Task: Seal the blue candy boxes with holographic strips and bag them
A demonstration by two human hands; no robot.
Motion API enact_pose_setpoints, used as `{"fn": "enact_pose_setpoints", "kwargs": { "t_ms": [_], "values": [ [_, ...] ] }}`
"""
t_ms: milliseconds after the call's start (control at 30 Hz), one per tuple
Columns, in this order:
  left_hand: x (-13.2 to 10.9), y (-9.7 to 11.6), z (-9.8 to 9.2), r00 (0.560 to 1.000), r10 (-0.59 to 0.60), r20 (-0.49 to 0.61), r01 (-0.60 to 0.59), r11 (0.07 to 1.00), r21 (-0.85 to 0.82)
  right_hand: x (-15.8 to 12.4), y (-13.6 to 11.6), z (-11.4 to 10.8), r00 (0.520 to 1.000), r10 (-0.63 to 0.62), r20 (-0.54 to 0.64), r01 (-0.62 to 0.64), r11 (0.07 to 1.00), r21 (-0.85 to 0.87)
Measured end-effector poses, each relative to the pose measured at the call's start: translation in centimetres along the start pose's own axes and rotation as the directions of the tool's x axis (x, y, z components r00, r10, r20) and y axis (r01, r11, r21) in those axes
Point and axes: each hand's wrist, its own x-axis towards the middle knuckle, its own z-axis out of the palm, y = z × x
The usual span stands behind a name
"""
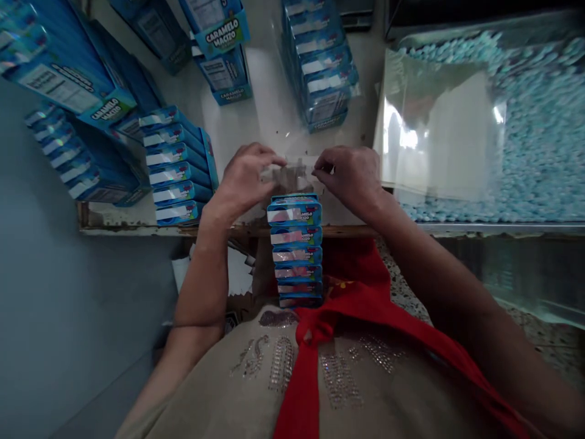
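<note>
A row of small blue candy boxes (pixel 297 255) printed "Caramelo Macizo" lies between my forearms, running from the table edge back to my body. Just beyond its far end is a crinkled piece of clear plastic film (pixel 292 175), with light glinting on it. My left hand (pixel 250 177) is closed on the left side of this film, thumb and forefinger bent around it. On the opposite side my right hand (pixel 351 175) pinches the film's right edge between thumb and fingertips. The film is see-through, so its exact outline is hard to make out.
Another wrapped row of blue boxes (pixel 320 61) lies ahead. More box rows (pixel 176 164) and display boxes (pixel 223 36) crowd the left. At right, a tray of light-blue candies (pixel 543 134) holds clear plastic sheets (pixel 439 122). The table's worn front edge (pixel 137 231) runs below my hands.
</note>
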Motion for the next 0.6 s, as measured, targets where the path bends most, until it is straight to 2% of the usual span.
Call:
{"fn": "enact_pose_setpoints", "kwargs": {
  "t_ms": [67, 100, 200, 300, 367, 533, 600],
  "values": [
    [0.6, 0.5, -0.2, 1.0, -0.006, -0.009, 0.005, 0.994, -0.113, -0.1, -0.2, 0.4, 1.0, -0.011, 0.007, 0.011, 0.999, -0.044],
    [1.0, 0.8, -0.1, 1.0, 0.004, -0.015, -0.006, 0.994, -0.105, -0.2, -0.2, 0.7, 1.0, -0.019, 0.01, 0.02, 0.997, -0.07],
    [2.3, 1.5, 0.5, 0.999, 0.044, 0.012, -0.045, 0.989, 0.141, -0.4, -0.1, 2.1, 0.997, -0.074, 0.016, 0.076, 0.987, -0.139],
    [2.8, 0.7, 1.3, 0.992, -0.017, 0.125, -0.025, 0.945, 0.325, -0.3, 0.4, 3.2, 0.992, -0.126, 0.025, 0.128, 0.972, -0.196],
    [2.1, -0.5, 1.9, 0.987, -0.044, 0.156, -0.012, 0.941, 0.338, -0.1, 0.8, 3.6, 0.99, -0.138, 0.031, 0.141, 0.966, -0.217],
    [-0.9, -2.6, 3.6, 0.998, -0.057, 0.035, 0.047, 0.968, 0.246, -1.1, 1.5, 3.5, 0.972, -0.208, 0.105, 0.225, 0.957, -0.182],
    [-1.5, -2.6, 3.9, 0.999, -0.04, 0.033, 0.032, 0.977, 0.211, -2.0, 1.5, 3.2, 0.98, -0.157, 0.123, 0.176, 0.97, -0.168]
  ]
}}
